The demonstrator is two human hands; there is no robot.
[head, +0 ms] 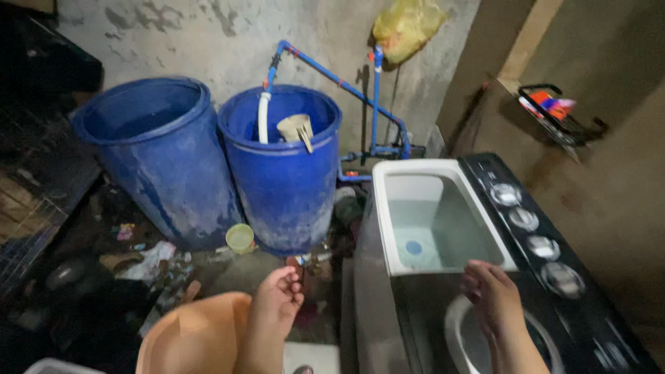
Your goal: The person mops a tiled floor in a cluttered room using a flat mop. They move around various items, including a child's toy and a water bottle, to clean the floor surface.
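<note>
Beside my two blue barrels [228, 159], a small green cup [240, 237] sits on the floor; blue pipes [374, 104] and a yellow bag [407, 26] hang behind them.

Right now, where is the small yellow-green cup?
In the head view, the small yellow-green cup sits low on the floor, left of centre, between the bases of the two blue barrels, just above the left hand.

Home laundry/wash area, rough and utilitarian. Twin-tub washing machine [485, 270] with its wash tub open and a row of dials, two big blue water barrels [208, 159] fed by exposed blue pipework [377, 104] on a bare, stained concrete wall [208, 34]. Orange plastic basin [194, 336], small cup [240, 237] and scattered clutter on the dark floor.
</note>
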